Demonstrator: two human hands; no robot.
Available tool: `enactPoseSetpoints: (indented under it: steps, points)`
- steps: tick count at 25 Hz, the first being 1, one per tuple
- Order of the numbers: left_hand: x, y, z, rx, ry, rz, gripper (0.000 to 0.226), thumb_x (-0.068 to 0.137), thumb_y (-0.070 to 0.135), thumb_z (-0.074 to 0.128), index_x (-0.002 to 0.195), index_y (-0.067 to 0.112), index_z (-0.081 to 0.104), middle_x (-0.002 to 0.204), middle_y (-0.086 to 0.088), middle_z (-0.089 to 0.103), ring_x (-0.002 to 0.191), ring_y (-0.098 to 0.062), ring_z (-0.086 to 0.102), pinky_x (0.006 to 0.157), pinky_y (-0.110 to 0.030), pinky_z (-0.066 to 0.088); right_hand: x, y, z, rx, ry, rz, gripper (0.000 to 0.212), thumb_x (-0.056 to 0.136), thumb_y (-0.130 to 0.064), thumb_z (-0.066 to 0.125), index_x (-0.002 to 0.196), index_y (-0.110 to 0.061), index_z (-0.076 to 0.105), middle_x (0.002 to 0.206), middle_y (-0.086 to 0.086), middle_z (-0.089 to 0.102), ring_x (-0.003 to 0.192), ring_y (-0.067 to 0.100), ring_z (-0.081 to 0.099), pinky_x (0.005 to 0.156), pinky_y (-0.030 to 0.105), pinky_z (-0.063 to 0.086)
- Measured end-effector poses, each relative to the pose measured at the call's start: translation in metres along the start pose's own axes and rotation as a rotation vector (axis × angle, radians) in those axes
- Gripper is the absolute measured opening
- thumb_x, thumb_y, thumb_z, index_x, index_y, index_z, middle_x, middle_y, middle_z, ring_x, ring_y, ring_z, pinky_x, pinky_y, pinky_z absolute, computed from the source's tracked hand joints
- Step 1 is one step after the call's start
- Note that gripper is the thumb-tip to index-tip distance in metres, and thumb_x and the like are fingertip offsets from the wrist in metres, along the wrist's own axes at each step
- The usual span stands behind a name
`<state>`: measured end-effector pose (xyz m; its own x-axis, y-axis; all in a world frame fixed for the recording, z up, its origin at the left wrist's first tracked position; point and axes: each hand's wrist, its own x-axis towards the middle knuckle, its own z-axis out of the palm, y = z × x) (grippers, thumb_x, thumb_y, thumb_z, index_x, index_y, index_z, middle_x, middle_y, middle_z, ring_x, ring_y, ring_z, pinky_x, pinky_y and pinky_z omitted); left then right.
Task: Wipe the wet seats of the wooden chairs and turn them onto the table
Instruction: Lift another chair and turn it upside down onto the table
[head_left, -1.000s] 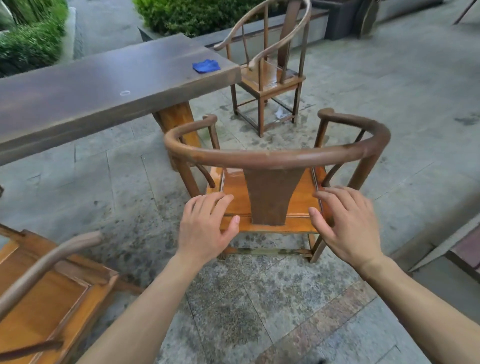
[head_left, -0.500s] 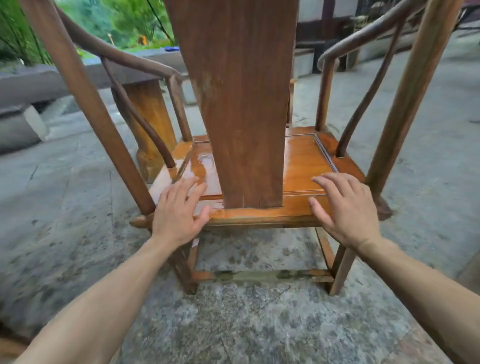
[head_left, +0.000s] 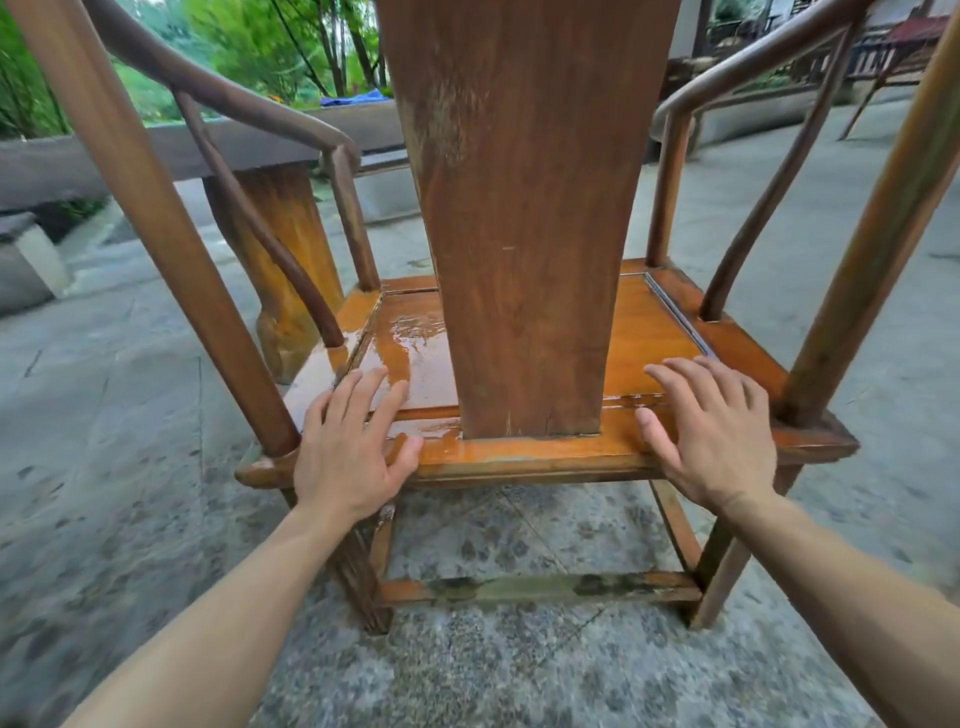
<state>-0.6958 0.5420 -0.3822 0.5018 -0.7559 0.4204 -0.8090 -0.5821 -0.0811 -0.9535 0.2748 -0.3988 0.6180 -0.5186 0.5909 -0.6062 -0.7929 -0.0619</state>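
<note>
Wooden chair (head_left: 524, 218) upright; seat (head_left: 649, 332) glossy orange, water pooled at left. Left hand (head_left: 353, 447) and right hand (head_left: 711, 431) rest flat, fingers extended, on rear seat rail.

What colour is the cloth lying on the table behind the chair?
Blue; the cloth shows only in the head view, small, on the far table.

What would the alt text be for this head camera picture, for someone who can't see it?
Two bare hands, left hand and right hand, reach flat over the back edge of a wet wooden chair seat, either side of its back splat.
</note>
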Motion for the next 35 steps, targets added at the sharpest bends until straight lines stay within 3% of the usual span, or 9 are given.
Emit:
enactPoseSetpoints:
  steps: [8,13,18,21,26,29,32,35]
  points:
    - [0.005,-0.01,0.01,-0.025,-0.03,0.05,0.068,0.091,0.065,0.029,0.146,0.027,0.045,0.156,-0.005,0.041,0.148,-0.031,0.03,0.114,-0.063,0.027,0.002,0.005,0.016,-0.06,0.205,-0.026,0.055,0.097,-0.054,0.034,0.123,-0.017,0.066,0.128,0.008,0.067,0.12,0.033,0.058,0.099,0.05,0.038]
    - [0.007,-0.014,0.01,-0.02,-0.084,-0.019,0.078,0.086,0.08,0.017,0.153,0.04,0.026,0.165,0.0,0.021,0.155,-0.028,0.008,0.117,-0.068,0.009,0.005,0.003,0.015,-0.084,0.164,-0.01,0.058,0.095,-0.054,0.033,0.122,-0.016,0.067,0.129,0.01,0.066,0.118,0.037,0.058,0.099,0.053,0.038]
    - [0.004,-0.015,0.009,0.008,0.043,0.02,0.073,0.089,0.067,0.032,0.143,0.021,0.052,0.157,-0.01,0.041,0.148,-0.035,0.032,0.115,-0.068,0.019,0.005,-0.001,0.011,-0.071,0.157,0.009,0.061,0.095,-0.055,0.027,0.121,-0.017,0.067,0.128,0.011,0.065,0.116,0.036,0.057,0.1,0.053,0.038]
    - [0.003,-0.013,0.015,0.009,0.133,-0.014,0.07,0.089,0.063,0.035,0.141,0.021,0.055,0.154,-0.009,0.045,0.148,-0.035,0.032,0.115,-0.069,0.014,0.009,0.003,0.014,-0.089,0.224,-0.035,0.055,0.095,-0.052,0.034,0.121,-0.017,0.067,0.127,0.01,0.066,0.116,0.035,0.058,0.098,0.052,0.039]
    - [0.008,-0.016,0.017,0.0,-0.089,-0.078,0.076,0.088,0.077,0.018,0.148,0.037,0.043,0.162,-0.002,0.031,0.154,-0.03,0.01,0.114,-0.074,0.011,0.004,0.01,0.023,-0.087,0.291,-0.099,0.054,0.095,-0.052,0.035,0.12,-0.016,0.068,0.126,0.01,0.067,0.115,0.036,0.06,0.096,0.051,0.041]
    - [0.008,-0.018,0.015,-0.042,-0.105,-0.115,0.079,0.086,0.081,0.011,0.152,0.042,0.031,0.168,0.001,0.015,0.155,-0.029,-0.004,0.115,-0.074,0.009,0.007,0.009,0.022,-0.079,0.288,-0.095,0.055,0.095,-0.053,0.035,0.119,-0.016,0.068,0.126,0.01,0.068,0.114,0.036,0.061,0.096,0.051,0.042]
    - [0.012,-0.011,0.01,-0.042,-0.077,-0.12,0.078,0.088,0.078,0.015,0.152,0.039,0.034,0.168,-0.003,0.014,0.155,-0.034,-0.003,0.115,-0.074,0.007,0.01,0.012,0.024,-0.085,0.293,-0.09,0.055,0.093,-0.051,0.037,0.119,-0.015,0.068,0.126,0.011,0.067,0.114,0.036,0.06,0.097,0.051,0.041]
    - [0.02,0.002,0.01,-0.04,-0.149,-0.174,0.084,0.083,0.083,0.003,0.153,0.045,0.028,0.169,0.0,0.0,0.153,-0.031,-0.018,0.118,-0.069,-0.004,0.02,0.025,0.029,-0.064,0.298,-0.096,0.054,0.094,-0.05,0.036,0.118,-0.015,0.068,0.126,0.01,0.068,0.113,0.036,0.061,0.098,0.053,0.041]
